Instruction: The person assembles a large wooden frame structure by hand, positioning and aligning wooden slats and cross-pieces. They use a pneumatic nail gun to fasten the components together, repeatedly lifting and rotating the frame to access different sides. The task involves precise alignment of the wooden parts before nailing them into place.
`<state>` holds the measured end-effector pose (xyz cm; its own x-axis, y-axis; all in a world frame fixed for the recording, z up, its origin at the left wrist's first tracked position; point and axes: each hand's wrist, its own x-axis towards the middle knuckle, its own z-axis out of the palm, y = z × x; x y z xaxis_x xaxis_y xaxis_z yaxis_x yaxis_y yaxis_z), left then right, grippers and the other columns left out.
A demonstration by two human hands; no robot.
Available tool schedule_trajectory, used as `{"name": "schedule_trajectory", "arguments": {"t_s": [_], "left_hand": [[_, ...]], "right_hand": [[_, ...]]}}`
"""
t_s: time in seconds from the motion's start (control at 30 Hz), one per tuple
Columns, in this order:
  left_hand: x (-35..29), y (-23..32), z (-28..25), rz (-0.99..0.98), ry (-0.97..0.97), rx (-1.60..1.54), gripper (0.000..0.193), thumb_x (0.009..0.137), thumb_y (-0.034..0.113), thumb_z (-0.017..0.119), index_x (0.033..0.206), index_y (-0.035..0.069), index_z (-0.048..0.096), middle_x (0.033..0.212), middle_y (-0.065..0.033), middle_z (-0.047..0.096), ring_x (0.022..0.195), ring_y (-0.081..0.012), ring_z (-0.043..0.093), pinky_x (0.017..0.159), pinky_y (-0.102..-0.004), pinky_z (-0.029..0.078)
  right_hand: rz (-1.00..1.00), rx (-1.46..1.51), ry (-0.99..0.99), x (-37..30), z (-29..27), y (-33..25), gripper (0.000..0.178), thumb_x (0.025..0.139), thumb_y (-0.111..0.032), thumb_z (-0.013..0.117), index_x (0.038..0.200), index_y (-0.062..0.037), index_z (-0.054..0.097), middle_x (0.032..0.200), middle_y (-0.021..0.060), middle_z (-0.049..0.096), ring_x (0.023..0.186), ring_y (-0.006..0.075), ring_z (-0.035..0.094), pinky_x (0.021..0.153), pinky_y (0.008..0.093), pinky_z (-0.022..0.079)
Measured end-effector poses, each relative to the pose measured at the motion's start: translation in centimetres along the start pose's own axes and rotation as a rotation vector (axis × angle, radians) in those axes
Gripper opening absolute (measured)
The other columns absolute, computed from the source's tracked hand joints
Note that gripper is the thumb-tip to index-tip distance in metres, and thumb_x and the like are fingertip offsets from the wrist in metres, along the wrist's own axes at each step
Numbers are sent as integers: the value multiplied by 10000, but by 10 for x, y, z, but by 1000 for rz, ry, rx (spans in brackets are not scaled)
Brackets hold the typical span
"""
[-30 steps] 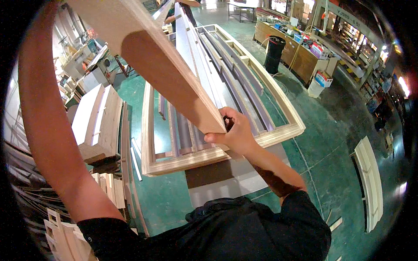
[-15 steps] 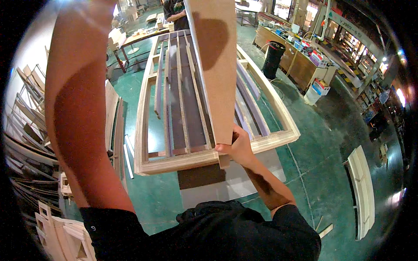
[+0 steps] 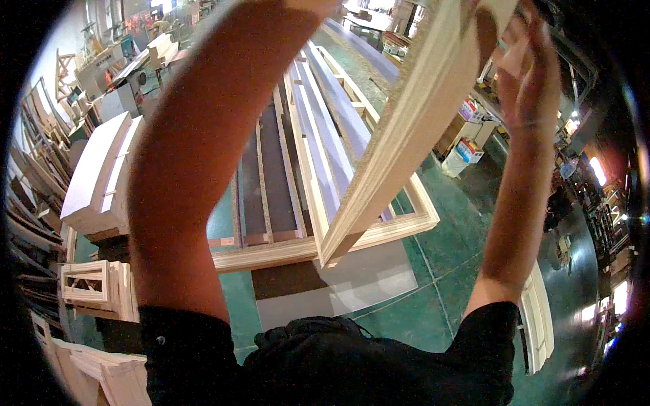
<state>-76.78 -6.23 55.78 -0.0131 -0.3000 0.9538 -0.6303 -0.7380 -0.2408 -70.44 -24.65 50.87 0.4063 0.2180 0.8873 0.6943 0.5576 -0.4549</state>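
A long wooden beam (image 3: 399, 149) with a pale layered edge and a browner side face slants across the middle, tilted up to the upper right. Its lower end sits over the near rail of a big wooden frame (image 3: 277, 256). Beside the beam's upper part is my right hand (image 3: 528, 78), blurred, fingers stretched upward; whether it touches the wood I cannot tell. My left arm reaches up across the frame, and only the base of my left hand (image 3: 317, 5) shows at the top edge. Its fingers are out of the picture. Dark panels and purple-grey slats (image 3: 325, 122) run lengthwise inside the frame.
Stacked white-topped boards (image 3: 98, 172) stand at left, above small wooden frames (image 3: 88, 283). Long timbers lean along the left wall. A grey sheet (image 3: 365, 281) lies below the frame's near end. At right are a white bucket (image 3: 457, 162) and a pale curved panel (image 3: 536, 321).
My right hand has left the beam's near end and risen to the upper right. The beam has swung and rolled to show its layered edge. The left arm has moved rightward; my view has shifted.
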Motion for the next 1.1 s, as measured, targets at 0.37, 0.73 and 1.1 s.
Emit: {"name": "schedule_trajectory", "arguments": {"t_s": [0.37,0.73,1.1], "left_hand": [[-436,139,81,-1230,-26,-551,614,828,316,792,1260,-11,504,1225,-169,543,1146,-281,553,970,-407,468],[-469,172,126,-1278,-209,-500,736,677,396,888,1180,-28,558,1118,-207,622,1027,-278,622,873,-388,504],[-485,142,172,-1309,-602,-781,510,668,345,884,937,-37,680,794,-61,665,764,-122,617,685,-315,508]], "right_hand": [[-338,-552,-9,38,-6,-9,492,874,-291,708,1225,-29,485,950,96,583,813,196,621,643,367,539],[-87,-991,290,83,-105,-17,872,842,-503,720,1432,65,423,1416,229,509,1279,303,529,1079,434,412],[31,-619,359,85,-225,17,701,859,-308,731,1334,139,475,1201,288,641,1053,333,671,907,415,548]]}}
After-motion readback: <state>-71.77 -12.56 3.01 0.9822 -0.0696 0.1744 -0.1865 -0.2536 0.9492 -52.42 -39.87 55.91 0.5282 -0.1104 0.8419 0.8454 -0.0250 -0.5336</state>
